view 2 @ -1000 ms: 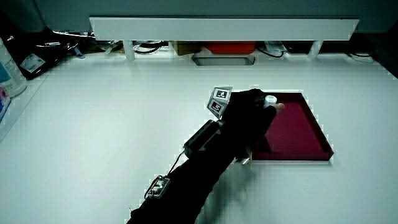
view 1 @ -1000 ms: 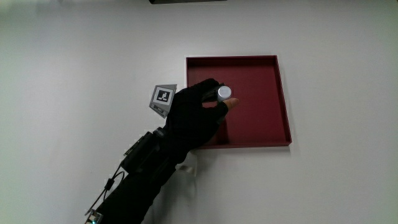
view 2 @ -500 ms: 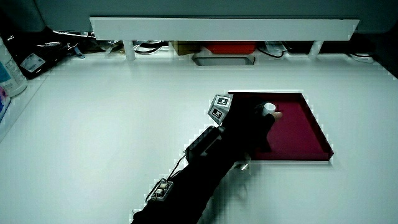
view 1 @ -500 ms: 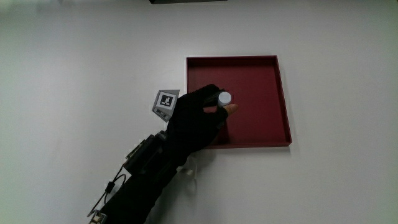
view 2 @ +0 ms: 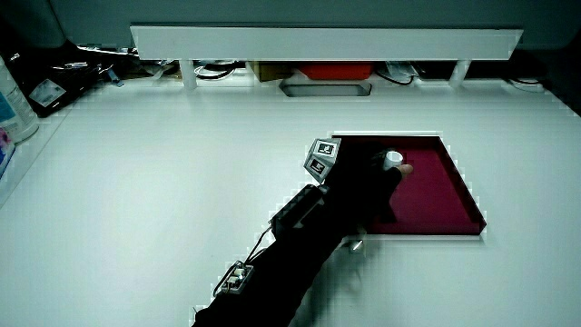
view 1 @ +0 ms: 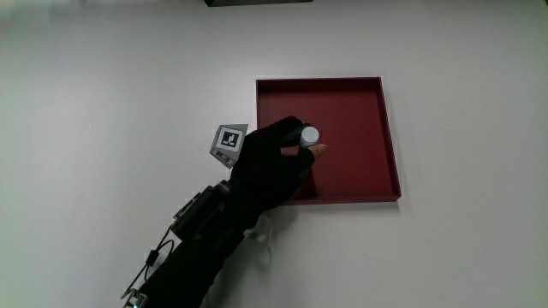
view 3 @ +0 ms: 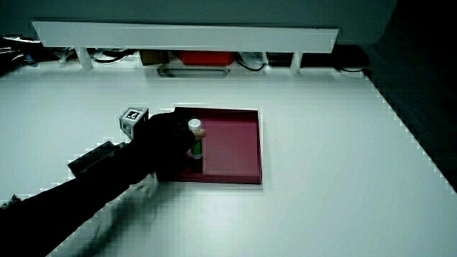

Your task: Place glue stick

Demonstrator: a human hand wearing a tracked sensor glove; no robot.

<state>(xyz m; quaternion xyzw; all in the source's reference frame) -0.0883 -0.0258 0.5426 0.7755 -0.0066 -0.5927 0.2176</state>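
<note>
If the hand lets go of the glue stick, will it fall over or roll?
The glue stick is tall and narrow, held upright by the hand in the red tray, so a bump would probably tip it. Being round, it would likely roll until a tray wall stops it.

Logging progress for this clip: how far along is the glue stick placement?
Done: the hand has brought the glue stick upright over the red tray. In hand: the fingers grip it; in a side view its base looks at or near the tray floor. Left: letting go and withdrawing.
</note>
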